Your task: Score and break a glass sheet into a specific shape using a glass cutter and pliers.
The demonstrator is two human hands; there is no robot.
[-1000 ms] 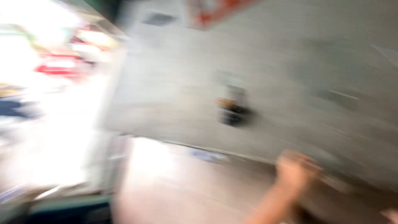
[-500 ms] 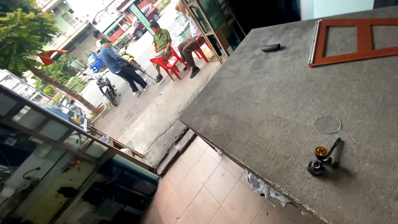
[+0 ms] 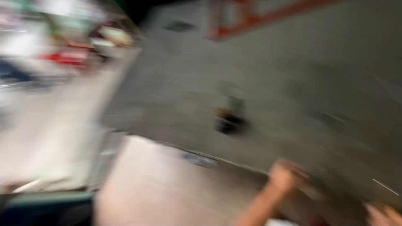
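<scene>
Raised from the lower edge of the view, the left hand (image 3: 287, 175) is seen on a bare forearm, at the near edge of the grey concrete bench (image 3: 293, 83). Whether its fingers are spread or curled cannot be told through the heavy blur, and nothing is seen held in it. Only a sliver of the right hand (image 3: 383, 214) is caught at the bottom right corner; its grip cannot be told either. A small dark object with an orange-brown spot (image 3: 229, 119), possibly a tool, is set on the bench, well apart from both hands. An orange frame (image 3: 268, 16) lies at the bench's far side. Pale floor tiles (image 3: 167, 188) are seen below the edge.
</scene>
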